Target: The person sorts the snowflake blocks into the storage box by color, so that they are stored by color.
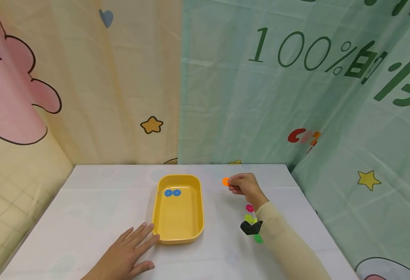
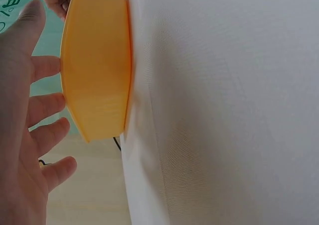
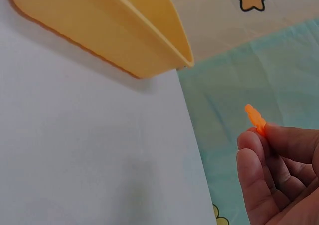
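Tray (image 1: 178,221), yellow, stands on the white table (image 1: 96,217) with two blue flower-shaped pieces (image 1: 168,193) side by side inside, while the left hand (image 1: 129,249), fingers straight and spread, touches its near left rim. The right hand (image 1: 246,186) pinches an orange piece (image 1: 225,181) between thumb and fingers above the table, right of the tray; pink, yellow-green and green pieces (image 1: 249,208) lie beside the right sleeve (image 1: 285,237).

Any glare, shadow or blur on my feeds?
Head: bright, with a soft shadow beneath the right hand; left wrist: dimmer, a broad soft shadow across the white tabletop; right wrist: also dim, shadow along the yellow tray's base, orange piece vivid; no strong glare anywhere.
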Action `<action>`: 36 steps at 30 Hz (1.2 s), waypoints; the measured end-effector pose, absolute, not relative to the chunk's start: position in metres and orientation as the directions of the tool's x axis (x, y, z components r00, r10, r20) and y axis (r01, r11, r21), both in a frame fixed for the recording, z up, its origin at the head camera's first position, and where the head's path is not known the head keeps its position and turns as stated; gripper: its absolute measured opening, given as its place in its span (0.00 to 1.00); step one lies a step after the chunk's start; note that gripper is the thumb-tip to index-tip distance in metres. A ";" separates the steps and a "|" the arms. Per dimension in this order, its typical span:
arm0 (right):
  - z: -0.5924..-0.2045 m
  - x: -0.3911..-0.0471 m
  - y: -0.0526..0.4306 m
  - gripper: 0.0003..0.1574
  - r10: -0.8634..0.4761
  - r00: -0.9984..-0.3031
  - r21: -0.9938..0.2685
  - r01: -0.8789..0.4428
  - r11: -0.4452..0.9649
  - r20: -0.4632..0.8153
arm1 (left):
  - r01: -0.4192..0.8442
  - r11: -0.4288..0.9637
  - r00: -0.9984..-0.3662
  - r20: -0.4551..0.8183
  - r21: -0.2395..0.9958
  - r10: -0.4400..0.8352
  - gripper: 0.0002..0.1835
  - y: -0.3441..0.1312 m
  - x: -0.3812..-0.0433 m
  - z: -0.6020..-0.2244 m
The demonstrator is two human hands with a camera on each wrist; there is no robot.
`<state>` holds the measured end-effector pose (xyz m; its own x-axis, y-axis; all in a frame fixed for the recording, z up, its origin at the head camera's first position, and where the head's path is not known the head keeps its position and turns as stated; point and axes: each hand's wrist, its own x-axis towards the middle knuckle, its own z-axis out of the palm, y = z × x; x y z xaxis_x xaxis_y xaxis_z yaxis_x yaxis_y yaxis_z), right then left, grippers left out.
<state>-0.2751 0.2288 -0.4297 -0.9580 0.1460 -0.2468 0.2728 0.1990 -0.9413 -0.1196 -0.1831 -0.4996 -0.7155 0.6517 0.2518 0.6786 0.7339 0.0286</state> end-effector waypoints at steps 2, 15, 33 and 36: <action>-0.429 -0.276 0.223 0.12 0.137 -0.959 -0.943 0.271 0.196 -0.247 | 0.692 0.722 -0.689 0.291 -0.011 0.664 0.37 -0.183 -0.120 -0.502; -0.428 -0.286 0.187 0.09 0.111 -0.958 -0.935 0.283 0.214 -0.264 | 0.781 0.616 -0.504 0.473 -0.108 0.722 0.38 -0.182 -0.122 -0.514; -0.426 -0.292 0.142 0.08 0.022 -0.967 -0.940 0.251 0.230 -0.253 | 0.737 0.672 -0.613 0.348 -0.071 0.709 0.38 -0.179 -0.114 -0.513; -0.426 -0.292 0.136 0.08 0.017 -0.968 -0.939 0.247 0.241 -0.250 | 0.730 0.681 -0.633 0.316 -0.061 0.707 0.37 -0.179 -0.113 -0.512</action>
